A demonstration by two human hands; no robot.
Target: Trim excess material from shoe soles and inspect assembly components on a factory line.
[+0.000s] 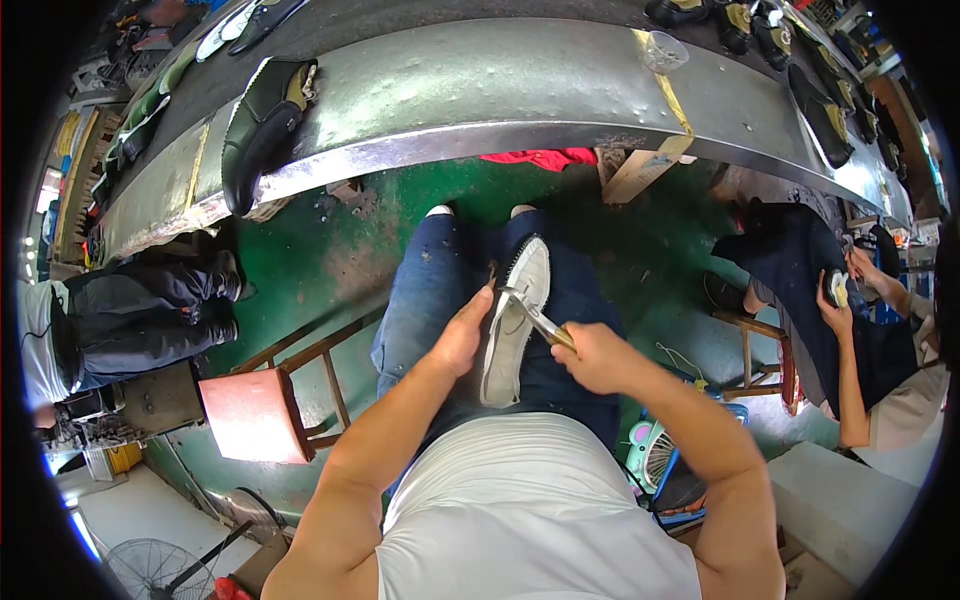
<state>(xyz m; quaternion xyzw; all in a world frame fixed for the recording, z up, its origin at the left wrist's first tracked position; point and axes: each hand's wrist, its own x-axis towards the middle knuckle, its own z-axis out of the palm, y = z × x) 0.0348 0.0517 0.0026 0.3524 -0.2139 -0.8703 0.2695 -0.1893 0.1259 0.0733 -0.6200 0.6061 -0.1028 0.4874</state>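
A pale grey-white shoe (503, 360) lies lengthwise across my lap, its far end rimmed by a dark, notched-looking edge. My left hand (463, 335) grips the left side of the shoe, the thumb and fingers pointing up along its edge. In my right hand (598, 357) is a silver metal hand tool with a tan handle (562, 337). The tool's head rests at the middle of the shoe, near my left fingertips. Its working end is too small to make out, and my fist hides most of the handle.
Ahead runs a long metal-topped bench (450, 85), with a dark shoe (262, 125) over its edge and a clear plastic cup (664, 52). A stool with a pinkish seat (255, 415) stands left, a small green fan (655, 455) right. Co-workers sit on both sides; the right one holds a shoe.
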